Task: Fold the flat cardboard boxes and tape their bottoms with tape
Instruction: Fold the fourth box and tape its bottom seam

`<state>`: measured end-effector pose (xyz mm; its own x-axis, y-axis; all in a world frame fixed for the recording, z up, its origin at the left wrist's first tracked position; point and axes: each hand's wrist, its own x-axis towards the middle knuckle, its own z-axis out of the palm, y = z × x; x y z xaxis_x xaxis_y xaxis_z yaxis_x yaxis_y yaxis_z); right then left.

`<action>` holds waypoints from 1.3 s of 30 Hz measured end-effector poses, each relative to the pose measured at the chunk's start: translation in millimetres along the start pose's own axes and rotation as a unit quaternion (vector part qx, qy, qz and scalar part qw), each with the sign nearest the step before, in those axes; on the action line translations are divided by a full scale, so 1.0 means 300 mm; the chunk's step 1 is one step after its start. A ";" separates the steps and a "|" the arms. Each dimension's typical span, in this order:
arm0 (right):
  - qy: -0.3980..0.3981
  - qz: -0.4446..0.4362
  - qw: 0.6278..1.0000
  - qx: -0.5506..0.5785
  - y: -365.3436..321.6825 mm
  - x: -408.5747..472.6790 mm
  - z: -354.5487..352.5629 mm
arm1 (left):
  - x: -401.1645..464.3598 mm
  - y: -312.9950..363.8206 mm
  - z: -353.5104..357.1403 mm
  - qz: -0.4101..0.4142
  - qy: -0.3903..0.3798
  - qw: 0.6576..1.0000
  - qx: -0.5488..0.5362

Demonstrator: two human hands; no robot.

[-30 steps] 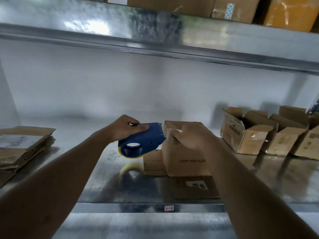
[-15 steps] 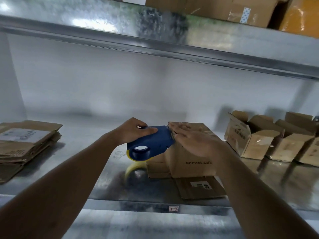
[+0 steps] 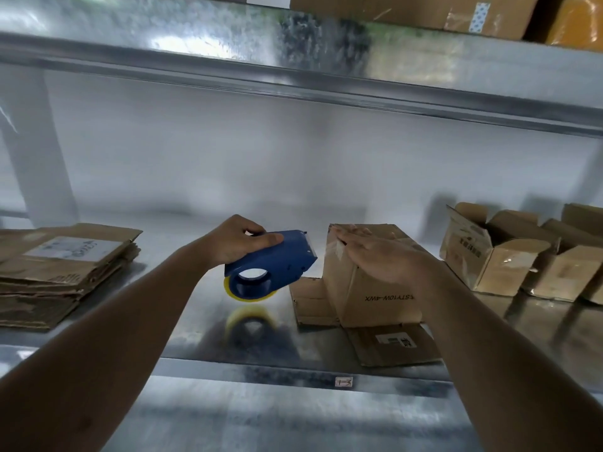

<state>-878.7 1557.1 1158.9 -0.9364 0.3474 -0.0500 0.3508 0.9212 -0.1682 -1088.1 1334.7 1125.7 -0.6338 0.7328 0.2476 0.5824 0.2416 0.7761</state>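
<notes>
So on the galvanized metal shelf (image 3: 538, 324), the upside-down brown cardboard box (image 3: 375, 288) sits about center, flaps splayed flat in front and to its left. The right hand (image 3: 381, 256) lies flat on top of it. Just left of the box, the left hand (image 3: 235, 239) holds the blue handheld tape dispenser (image 3: 274, 265) above the shelf, not touching the box. Stack of flattened cardboard boxes (image 3: 62, 272) far left, row of folded open-topped cardboard boxes (image 3: 509, 256) far right. More cardboard parcels (image 3: 424, 9) on the upper shelf.
</notes>
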 end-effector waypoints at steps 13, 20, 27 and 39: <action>0.163 0.050 0.981 0.091 -0.090 0.029 0.005 | 0.057 0.104 0.066 -0.022 -0.022 0.989 0.146; 0.208 0.104 0.972 0.032 -0.148 0.098 0.020 | 0.057 0.179 0.087 -0.017 -0.001 0.975 0.222; 0.201 0.094 0.975 -0.019 -0.176 0.084 0.032 | 0.052 0.168 0.139 0.014 0.020 0.924 0.382; 0.154 0.092 0.982 -0.054 -0.158 0.007 0.001 | 0.049 0.133 0.095 0.050 0.080 0.936 0.338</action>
<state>-897.2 1514.1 1166.5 -0.8152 0.5304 0.2326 0.5280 0.8457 -0.0778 -1059.7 1373.2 1143.9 -0.5951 0.6816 0.4257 0.7980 0.5640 0.2125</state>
